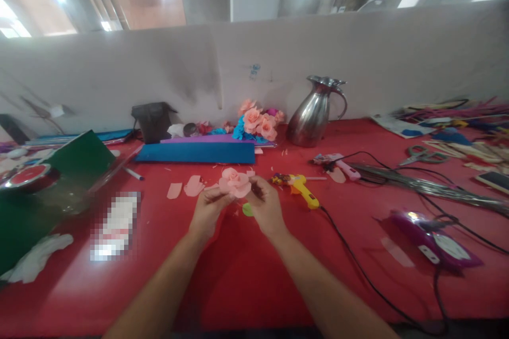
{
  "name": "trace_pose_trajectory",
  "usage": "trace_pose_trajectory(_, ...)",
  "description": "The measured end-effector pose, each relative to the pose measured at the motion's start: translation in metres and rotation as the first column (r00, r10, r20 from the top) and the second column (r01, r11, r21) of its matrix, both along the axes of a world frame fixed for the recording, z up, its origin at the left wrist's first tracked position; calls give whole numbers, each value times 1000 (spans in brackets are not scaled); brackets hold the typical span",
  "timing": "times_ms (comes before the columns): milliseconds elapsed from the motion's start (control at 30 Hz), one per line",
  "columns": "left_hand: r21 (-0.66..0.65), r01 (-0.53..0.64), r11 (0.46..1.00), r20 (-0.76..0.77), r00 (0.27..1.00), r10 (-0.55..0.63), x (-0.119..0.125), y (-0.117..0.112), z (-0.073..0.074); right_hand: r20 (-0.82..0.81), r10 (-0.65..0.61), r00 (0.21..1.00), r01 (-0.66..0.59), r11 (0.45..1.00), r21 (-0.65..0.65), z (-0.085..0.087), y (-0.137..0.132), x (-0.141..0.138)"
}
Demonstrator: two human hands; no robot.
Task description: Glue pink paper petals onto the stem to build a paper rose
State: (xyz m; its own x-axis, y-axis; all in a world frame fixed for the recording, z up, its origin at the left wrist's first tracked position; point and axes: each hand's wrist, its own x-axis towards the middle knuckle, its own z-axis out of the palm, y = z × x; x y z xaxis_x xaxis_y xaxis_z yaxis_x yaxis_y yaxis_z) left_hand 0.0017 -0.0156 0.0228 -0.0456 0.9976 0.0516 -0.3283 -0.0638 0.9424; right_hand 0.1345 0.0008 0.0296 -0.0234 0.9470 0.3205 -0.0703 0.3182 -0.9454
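Both of my hands hold a pink foam rose (235,182) above the red table (238,275). My left hand (207,210) grips it from the left with fingers curled. My right hand (265,205) pinches its right side, fingers closed. A small green piece (247,210) shows just below the flower between my hands. Loose pink petal cut-outs (186,187) lie on the table to the left of the rose.
A yellow glue gun (304,190) lies right of my hands, its black cord running toward me. Behind are blue foam sheets (194,152), finished paper roses (258,122) and a steel jug (314,112). Scissors (421,155), wires and a purple device (433,238) sit at right; green sheet (59,169) at left.
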Motion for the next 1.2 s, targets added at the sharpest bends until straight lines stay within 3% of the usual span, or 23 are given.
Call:
trace_pose_trajectory(167, 40, -36, 999, -44, 998, 38, 1, -2, 4, -63, -83, 995, 83, 997, 7, -2, -2, -2)
trace_pose_trajectory(433, 63, -68, 996, -30, 997, 70, 3, -2, 5, 81, -120, 989, 115, 991, 67, 2, -8, -4)
trace_pose_trajectory(700, 46, -104, 994, -29, 994, 105, 5, -2, 3, 126, -130, 983, 109, 981, 161, 4, -14, -5)
trace_pose_trajectory(967, 19, -110, 994, -30, 993, 110, 7, -4, 7, 119, -120, 986, 108, 989, 102, 1, -9, -5)
trace_pose_trajectory(1200, 57, -97, 994, -99, 990, 102, 5, -4, 6, 134, -142, 981, 125, 984, 130, 3, -9, -5)
